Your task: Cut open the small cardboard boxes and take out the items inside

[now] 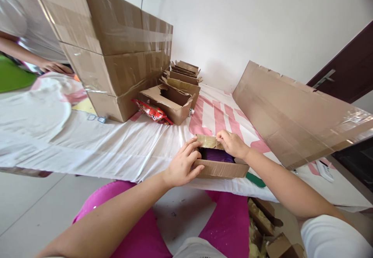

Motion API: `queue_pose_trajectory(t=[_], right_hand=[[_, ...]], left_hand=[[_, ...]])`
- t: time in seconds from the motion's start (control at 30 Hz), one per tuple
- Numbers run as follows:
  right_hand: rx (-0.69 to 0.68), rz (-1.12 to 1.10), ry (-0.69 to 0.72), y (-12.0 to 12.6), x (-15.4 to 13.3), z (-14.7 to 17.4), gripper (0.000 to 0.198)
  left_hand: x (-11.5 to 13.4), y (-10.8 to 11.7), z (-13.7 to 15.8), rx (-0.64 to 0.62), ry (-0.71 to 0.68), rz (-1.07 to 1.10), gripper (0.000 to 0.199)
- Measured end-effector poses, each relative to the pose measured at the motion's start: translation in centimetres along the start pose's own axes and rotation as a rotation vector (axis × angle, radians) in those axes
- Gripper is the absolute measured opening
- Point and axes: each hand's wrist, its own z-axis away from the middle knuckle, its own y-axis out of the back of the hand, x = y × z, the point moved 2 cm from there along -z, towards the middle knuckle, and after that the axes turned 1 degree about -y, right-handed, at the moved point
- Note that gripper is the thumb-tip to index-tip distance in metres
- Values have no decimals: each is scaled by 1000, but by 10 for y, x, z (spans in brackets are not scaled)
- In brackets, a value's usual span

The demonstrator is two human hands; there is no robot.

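Note:
A small open cardboard box [220, 169] sits at the table's near edge, with a dark purple item [217, 155] inside, its kind unclear. My left hand [184, 162] grips the box's left end, fingers curled over the top edge and thumb against the front wall. Along the far side of the opening stands a raised cardboard flap [208, 141] with a yellowish, shiny surface. My right hand [233, 143] pinches this flap near its right end, fingertips closed together. Under my right forearm, beside the box, a green flat object [255, 179] shows in part.
Tall stacked cartons [136, 71] stand left. Behind a red snack packet [153, 112], several cut-open boxes [175, 95] form a row. A large cardboard panel [297, 114] leans right. Cardboard scraps [262, 219] lie below the table. Another person's hand [55, 67] rests at far left.

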Motion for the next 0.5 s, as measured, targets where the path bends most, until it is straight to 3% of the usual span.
queue_pose_trajectory(t=[0.3,0.5], right_hand=[[22,-43,-53,-3,0,-4,11],[-29,-296,90,11,-1,8,15]], left_hand=[[0,0,0,-8,11,8,12],[0,1,1,-17,4,-7,12]])
